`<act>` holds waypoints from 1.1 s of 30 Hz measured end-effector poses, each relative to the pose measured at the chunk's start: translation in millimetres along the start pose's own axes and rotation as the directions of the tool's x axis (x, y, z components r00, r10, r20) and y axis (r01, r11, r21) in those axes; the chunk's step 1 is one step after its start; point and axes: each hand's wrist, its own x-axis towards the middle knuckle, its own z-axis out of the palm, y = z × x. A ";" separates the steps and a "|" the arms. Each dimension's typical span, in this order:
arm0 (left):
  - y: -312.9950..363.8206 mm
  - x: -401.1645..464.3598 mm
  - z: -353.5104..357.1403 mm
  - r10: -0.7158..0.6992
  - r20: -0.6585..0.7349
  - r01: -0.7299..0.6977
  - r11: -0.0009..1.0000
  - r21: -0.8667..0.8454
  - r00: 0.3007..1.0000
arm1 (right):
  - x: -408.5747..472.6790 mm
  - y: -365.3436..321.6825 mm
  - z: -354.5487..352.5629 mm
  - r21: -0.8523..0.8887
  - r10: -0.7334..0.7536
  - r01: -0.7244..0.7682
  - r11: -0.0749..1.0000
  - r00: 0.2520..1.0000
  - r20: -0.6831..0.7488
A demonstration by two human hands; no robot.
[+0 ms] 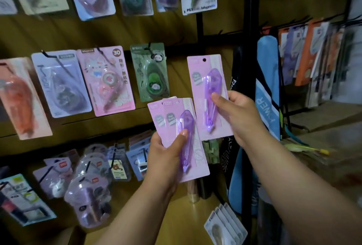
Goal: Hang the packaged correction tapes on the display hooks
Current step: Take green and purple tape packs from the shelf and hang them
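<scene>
My right hand (238, 115) grips one pink card with a purple correction tape (209, 96), held upright in front of the brown display wall; its hanging hole is at the top. My left hand (166, 158) holds a small fanned stack of the same pink packs (176, 127), thumb across the front one. The single pack is just right of and above the stack. To its left, a green avocado-style correction tape pack (151, 72) hangs on a black hook (148, 46). No bare hook shows directly behind the raised pack.
Other packs hang in rows on the wall: a pink cartoon pack (105, 80), a grey one (60, 84), an orange one (19, 98). Lower hooks carry more goods (88, 186). A black upright post (248, 19) and blue racket bags (268, 88) stand right. White packs (225, 223) lie below.
</scene>
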 end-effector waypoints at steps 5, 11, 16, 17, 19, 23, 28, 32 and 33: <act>18.4 6.2 -0.8 0.042 -0.029 -0.041 0.998 0.049 0.999 | 39.8 -24.3 27.5 -0.077 -0.070 0.074 0.994 0.997 0.044; 25.1 4.9 -4.1 0.038 -0.040 -0.034 0.994 0.104 0.998 | 63.3 -29.1 42.8 -0.143 -0.034 0.042 0.989 0.998 0.053; 23.7 3.7 -8.5 0.021 -0.043 -0.017 0.996 0.093 0.999 | 69.4 -26.7 48.0 -0.185 -0.002 0.009 0.983 0.999 0.038; 23.3 3.3 -9.5 0.017 -0.039 -0.014 0.996 0.088 0.999 | 70.4 -26.4 48.9 -0.193 0.011 -0.005 0.981 1.000 0.029; 22.8 2.5 -10.9 0.012 -0.029 -0.010 0.997 0.070 0.999 | 73.1 -26.0 51.0 -0.204 0.025 -0.021 0.979 1.000 0.016; 22.9 0.8 -12.7 0.003 -0.026 -0.003 1.000 0.029 1.000 | 82.4 -24.8 57.7 -0.276 0.045 -0.049 0.960 0.999 -0.021; 23.6 2.2 -16.5 -0.014 -0.053 0.014 1.000 0.011 0.999 | 93.3 -17.6 63.5 -0.443 0.070 -0.107 0.890 0.993 -0.098; 23.5 4.1 -18.7 -0.010 -0.071 0.012 1.000 0.025 0.997 | 94.4 -8.6 56.6 -0.527 0.064 -0.107 0.843 0.993 -0.098; 23.3 4.6 -19.4 -0.005 -0.074 0.008 1.000 0.029 0.997 | 93.8 -4.9 53.2 -0.559 0.051 -0.104 0.823 0.993 -0.109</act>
